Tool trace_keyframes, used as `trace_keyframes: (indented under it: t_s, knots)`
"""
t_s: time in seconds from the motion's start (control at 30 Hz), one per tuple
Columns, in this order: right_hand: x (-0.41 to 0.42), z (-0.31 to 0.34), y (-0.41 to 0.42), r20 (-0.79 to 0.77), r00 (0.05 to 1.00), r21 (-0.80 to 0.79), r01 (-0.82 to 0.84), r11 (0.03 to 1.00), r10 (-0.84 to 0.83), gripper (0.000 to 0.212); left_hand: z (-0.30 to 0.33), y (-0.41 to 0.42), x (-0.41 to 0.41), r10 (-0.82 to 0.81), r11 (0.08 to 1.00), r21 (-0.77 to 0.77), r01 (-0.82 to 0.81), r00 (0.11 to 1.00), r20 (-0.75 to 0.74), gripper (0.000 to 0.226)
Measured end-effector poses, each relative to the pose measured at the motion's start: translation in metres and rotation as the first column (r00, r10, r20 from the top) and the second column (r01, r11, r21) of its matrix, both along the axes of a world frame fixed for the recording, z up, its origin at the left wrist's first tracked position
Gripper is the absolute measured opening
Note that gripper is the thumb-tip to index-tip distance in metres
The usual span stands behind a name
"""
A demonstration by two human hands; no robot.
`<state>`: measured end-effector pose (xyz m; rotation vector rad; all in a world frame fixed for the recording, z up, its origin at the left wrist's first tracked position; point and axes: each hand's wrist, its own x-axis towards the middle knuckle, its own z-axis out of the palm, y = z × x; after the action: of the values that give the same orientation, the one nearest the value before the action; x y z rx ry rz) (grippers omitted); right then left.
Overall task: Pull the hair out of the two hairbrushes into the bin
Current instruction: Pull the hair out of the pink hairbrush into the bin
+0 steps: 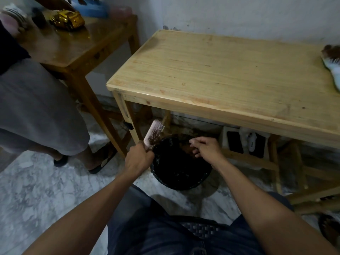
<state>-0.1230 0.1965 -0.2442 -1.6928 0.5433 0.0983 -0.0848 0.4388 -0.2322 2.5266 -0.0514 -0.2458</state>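
My left hand [139, 157] grips the handle of a pink hairbrush [153, 132], held upright with its bristles facing right, just over the left rim of the bin. The black-lined bin [181, 178] stands on the floor under the front edge of the light wooden table [211, 70]. My right hand [206, 147] hovers over the bin's far side, fingers curled loosely; whether hair is pinched in them I cannot tell. A second hairbrush [332, 62], white with brown hair in it, lies at the table's right edge, partly cut off by the frame.
Another person in grey shorts and sandals [36, 111] stands at the left by a darker wooden table [77, 46] holding a gold toy car [67, 19]. Dark devices [245, 142] rest on the table's lower shelf. My knees and a black chair [200, 229] fill the foreground.
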Motion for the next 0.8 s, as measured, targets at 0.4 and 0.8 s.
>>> trace_keyframes:
  t_s: [0.4,0.8]
  knots:
    - [0.012,0.004,0.02,0.103,0.966,0.112,-0.248,0.962,0.237,0.026,0.014,-0.026,-0.016,-0.246,0.968,0.067,0.241,0.965,0.089,0.034]
    - [0.007,0.004,-0.003,0.155,0.984,0.17,0.057,0.984,-0.084,0.014,0.006,-0.001,-0.009,-0.108,0.971,0.219,0.096,0.993,0.043,0.035]
